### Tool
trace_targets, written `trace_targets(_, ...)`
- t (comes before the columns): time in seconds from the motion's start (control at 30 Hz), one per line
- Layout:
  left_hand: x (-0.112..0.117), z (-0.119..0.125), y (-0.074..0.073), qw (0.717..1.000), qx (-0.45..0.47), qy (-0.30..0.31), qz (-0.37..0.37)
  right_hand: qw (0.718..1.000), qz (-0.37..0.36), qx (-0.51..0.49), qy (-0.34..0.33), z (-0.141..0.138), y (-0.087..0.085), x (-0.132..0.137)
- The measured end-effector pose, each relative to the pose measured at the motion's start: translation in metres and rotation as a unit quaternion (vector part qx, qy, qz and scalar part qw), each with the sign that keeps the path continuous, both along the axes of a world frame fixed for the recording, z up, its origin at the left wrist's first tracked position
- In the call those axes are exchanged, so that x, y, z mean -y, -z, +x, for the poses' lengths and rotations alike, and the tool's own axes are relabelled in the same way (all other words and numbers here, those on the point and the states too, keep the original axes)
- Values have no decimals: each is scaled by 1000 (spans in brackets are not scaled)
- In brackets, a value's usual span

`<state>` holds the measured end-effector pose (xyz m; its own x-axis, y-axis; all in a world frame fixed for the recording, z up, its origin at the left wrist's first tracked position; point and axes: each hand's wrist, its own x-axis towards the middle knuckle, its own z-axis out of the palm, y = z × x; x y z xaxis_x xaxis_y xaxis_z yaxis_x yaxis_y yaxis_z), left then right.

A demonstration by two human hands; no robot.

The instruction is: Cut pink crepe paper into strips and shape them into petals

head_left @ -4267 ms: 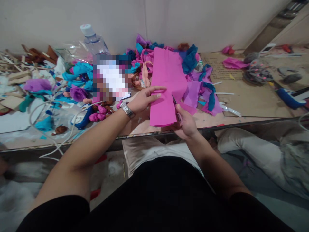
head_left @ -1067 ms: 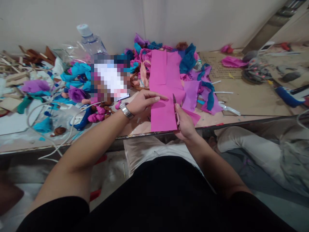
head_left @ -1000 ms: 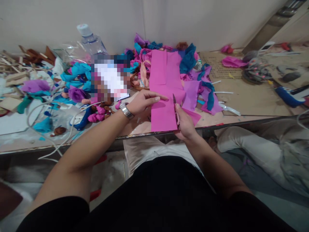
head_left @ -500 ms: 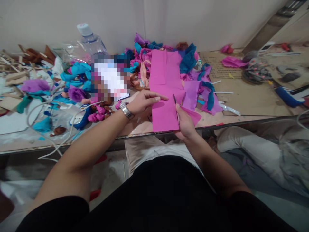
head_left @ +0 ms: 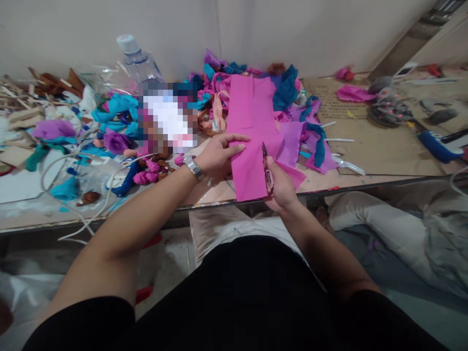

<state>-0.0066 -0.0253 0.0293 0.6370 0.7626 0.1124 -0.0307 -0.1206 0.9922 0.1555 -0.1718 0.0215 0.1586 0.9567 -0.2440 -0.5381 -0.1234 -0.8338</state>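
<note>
Sticks (head_left: 18,99) lie at far left of frame, a bottle (head_left: 142,69) upper left, cardboard (head_left: 383,158) at right; scraps (head_left: 285,89) crowd the paper (head_left: 252,117) at centre. It lies between both hands: left hand (head_left: 216,155) on its left edge, grip unclear; right hand (head_left: 283,187) holding scissors (head_left: 269,178) at its right side.

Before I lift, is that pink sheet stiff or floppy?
Probably floppy: the pink sheet creases beside the left hand. It's likely light, looking thin. The flap right of the scissors may swing, since it splays outward.
</note>
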Motion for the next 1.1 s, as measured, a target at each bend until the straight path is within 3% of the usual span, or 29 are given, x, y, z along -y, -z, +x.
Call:
trace_targets(0.27,4,-4,-14,998,-17,5,65,1000,-7,-9,27,-2,-11,2)
trace_targets(0.43,3,-5,-12,998,-10,19,63,1000,-5,-5,25,-3,-13,2)
trace_targets(0.63,-1,-5,-8,997,-11,-16,70,999,23,-29,-3,-3,-16,4)
trace_targets(0.87,3,-7,-14,996,-23,-7,89,996,36,-52,-56,0,-21,7)
trace_targets(1.1,3,-8,-15,995,-31,-1,95,997,37,-49,-40,-1,-21,9)
